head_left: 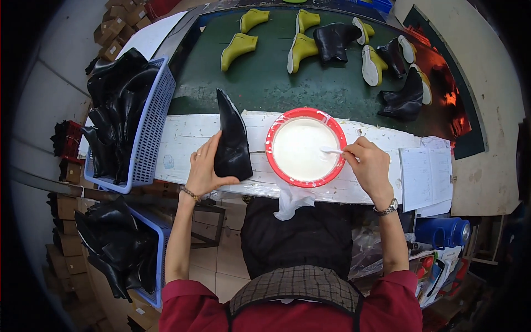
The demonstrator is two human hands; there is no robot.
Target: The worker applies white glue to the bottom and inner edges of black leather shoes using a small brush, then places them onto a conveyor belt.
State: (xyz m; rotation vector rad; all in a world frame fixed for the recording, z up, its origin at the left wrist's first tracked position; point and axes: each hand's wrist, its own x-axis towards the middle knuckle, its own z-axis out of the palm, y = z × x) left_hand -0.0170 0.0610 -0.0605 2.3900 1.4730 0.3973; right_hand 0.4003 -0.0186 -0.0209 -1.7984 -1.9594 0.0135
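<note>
A black leather boot upper [233, 146] lies on the white board [182, 130], toe pointing away and a pale lining edge along its far right side. My left hand [203, 166] holds it by the left side, fingers along the leather and thumb across the near end. Right of the boot sits a red-rimmed bowl [269, 152] filled with thick white liquid [301, 145]. A small white-handled brush [333, 150] is pinched in my right hand [366, 163] over the bowl's right side, its tip at the liquid. A crumpled white cloth [291, 202] hangs at the board's front edge.
Two blue baskets [145, 133] of black boot uppers [119, 105] stand on the left. Yellow shoe lasts [303, 51] and more black uppers [334, 41] lie on the green surface [243, 91] beyond. At right are an open notebook [417, 177] and a blue flask [440, 232].
</note>
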